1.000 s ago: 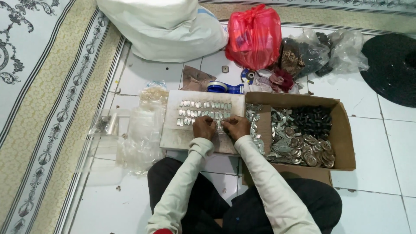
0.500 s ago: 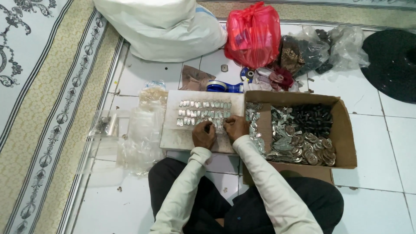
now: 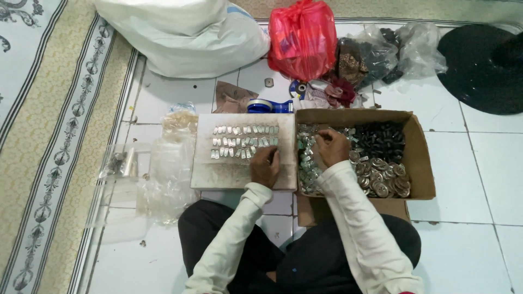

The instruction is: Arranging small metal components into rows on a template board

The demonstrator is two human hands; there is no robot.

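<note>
I sit on a tiled floor with a pale flat board (image 3: pixel 218 174) in front of me. Rows of small silver metal pieces (image 3: pixel 243 142) lie across its upper half. My left hand (image 3: pixel 265 166) rests on the board's right side, fingers curled at the end of the lowest row. My right hand (image 3: pixel 330 147) reaches into an open cardboard box (image 3: pixel 422 163) to the right, fingers bent down into a pile of small silver pieces (image 3: pixel 308 163). The box also holds dark parts (image 3: pixel 381 141) and round metal discs (image 3: pixel 384 179). Whether either hand pinches a piece is hidden.
Clear plastic bags (image 3: pixel 166 169) lie left of the board. Behind it are a blue tape dispenser (image 3: pixel 269 106), a red plastic bag (image 3: pixel 302 38), a large white sack (image 3: pixel 185 32) and clear bags of dark items (image 3: pixel 392 49). A patterned rug (image 3: pixel 49 136) runs along the left.
My right hand has moved from the board rightward into the cardboard box. My left hand stays on the board, shifted slightly right.
</note>
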